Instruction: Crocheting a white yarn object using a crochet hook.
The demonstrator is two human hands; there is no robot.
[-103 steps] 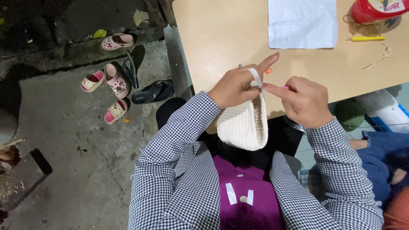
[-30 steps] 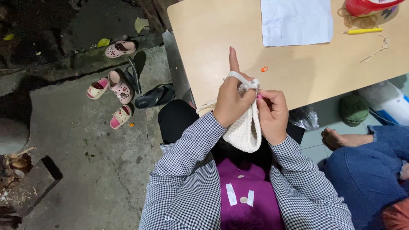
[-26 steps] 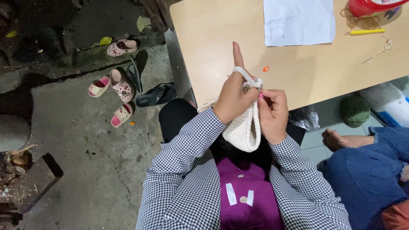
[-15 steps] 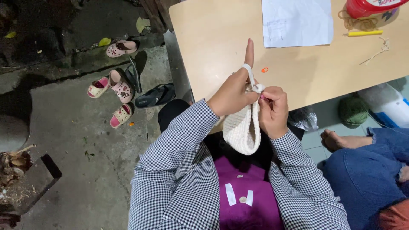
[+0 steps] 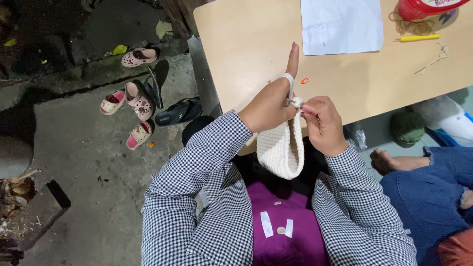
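Above your lap, your right hand (image 5: pixel 322 123) has closed in—fingers pinching yarn beside the left hand (image 5: pixel 268 106), which grips the cream crochet piece (image 5: pixel 282 148), forefinger raised.

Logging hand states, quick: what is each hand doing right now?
Left hand: holds the cream crocheted piece, forefinger raised.
Right hand: pinched shut at its top edge.

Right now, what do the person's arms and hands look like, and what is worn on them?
Both arms wear long sleeves in a small black-and-white check, ending in cuffs at the wrists. The left hand and the right hand are bare: no gloves, and no rings or watch that I can see.
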